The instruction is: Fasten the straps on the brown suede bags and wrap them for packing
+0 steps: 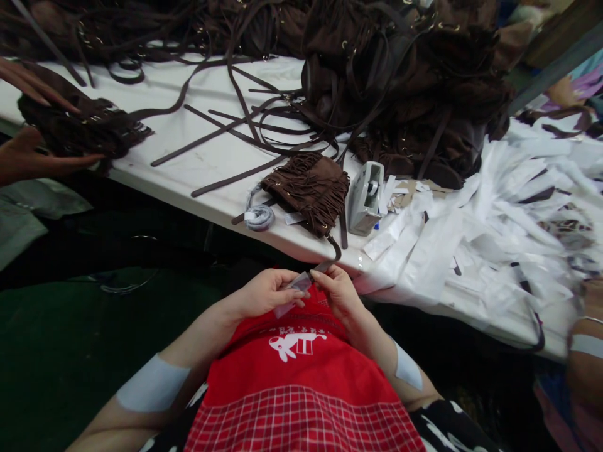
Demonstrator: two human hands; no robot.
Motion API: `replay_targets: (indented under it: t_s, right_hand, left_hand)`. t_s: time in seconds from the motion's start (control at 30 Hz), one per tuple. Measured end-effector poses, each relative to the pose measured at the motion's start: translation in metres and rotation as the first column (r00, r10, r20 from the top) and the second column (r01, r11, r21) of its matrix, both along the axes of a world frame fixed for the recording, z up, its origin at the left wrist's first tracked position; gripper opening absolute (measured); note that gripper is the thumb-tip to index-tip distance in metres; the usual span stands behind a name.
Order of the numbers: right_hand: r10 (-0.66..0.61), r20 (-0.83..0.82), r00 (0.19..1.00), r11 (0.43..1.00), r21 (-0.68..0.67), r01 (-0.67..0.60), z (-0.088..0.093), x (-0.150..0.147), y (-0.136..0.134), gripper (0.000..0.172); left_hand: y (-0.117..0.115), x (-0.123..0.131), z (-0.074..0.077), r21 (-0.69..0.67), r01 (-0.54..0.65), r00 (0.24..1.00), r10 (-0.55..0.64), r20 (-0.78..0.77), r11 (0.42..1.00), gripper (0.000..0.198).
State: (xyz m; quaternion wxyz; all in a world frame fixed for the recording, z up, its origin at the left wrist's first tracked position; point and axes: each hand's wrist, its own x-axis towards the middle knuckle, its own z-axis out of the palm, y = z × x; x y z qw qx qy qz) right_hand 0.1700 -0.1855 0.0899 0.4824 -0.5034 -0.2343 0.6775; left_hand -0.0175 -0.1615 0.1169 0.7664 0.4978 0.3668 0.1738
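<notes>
A small brown fringed bag [308,185] lies at the table's front edge, and its dark strap [335,250] hangs over the edge toward me. My left hand [271,292] pinches a translucent plastic strip [285,307] by the strap's lower part. Close beside it, my right hand [340,292] has thumb and fingers closed on the strap, where the plastic meets it. How the plastic sits on the strap is partly hidden by my fingers. Left of the bag is a wrapped, coiled strap [259,216]. A grey tape dispenser [366,198] stands to its right.
Brown bags with long straps are heaped at the back of the white table [164,179]. Many white plastic and paper strips [452,232] cover the right side. At the left, a co-worker's hands [42,160] hold a fringed bag [80,119]. Another person's arm [586,339] shows far right.
</notes>
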Motion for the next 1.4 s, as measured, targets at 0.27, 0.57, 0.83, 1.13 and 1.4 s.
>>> replay_targets:
  t_s: [0.27,0.57,0.83,1.13,1.4]
  right_hand:
    - [0.011,-0.004,1.000,1.000,-0.006,-0.011,-0.005,0.006,0.001,0.032]
    - [-0.006,0.214,0.977,0.996,0.093,-0.014,-0.012,0.015,0.008,0.037]
    - [0.044,0.412,0.910,0.966,0.214,-0.143,-0.021,0.022,0.008,0.030]
    - [-0.006,0.457,0.889,0.960,0.250,-0.122,-0.020,0.022,0.008,0.025]
    - [-0.013,0.506,0.863,0.953,0.269,-0.143,-0.019,0.020,0.008,0.024]
  left_hand:
    - [0.005,0.005,-0.003,0.135,0.087,0.983,-0.063,-0.172,0.987,0.026]
    - [0.009,0.009,-0.010,-0.151,-0.021,0.997,0.010,-0.077,0.988,0.035]
    - [0.007,0.010,-0.016,-0.217,-0.075,0.996,0.081,0.022,0.973,0.040]
    - [0.003,0.003,-0.029,-0.093,-0.009,0.998,0.003,-0.062,0.996,0.044]
    - [-0.003,0.016,-0.032,0.180,-0.135,0.953,0.177,-0.244,0.974,0.044]
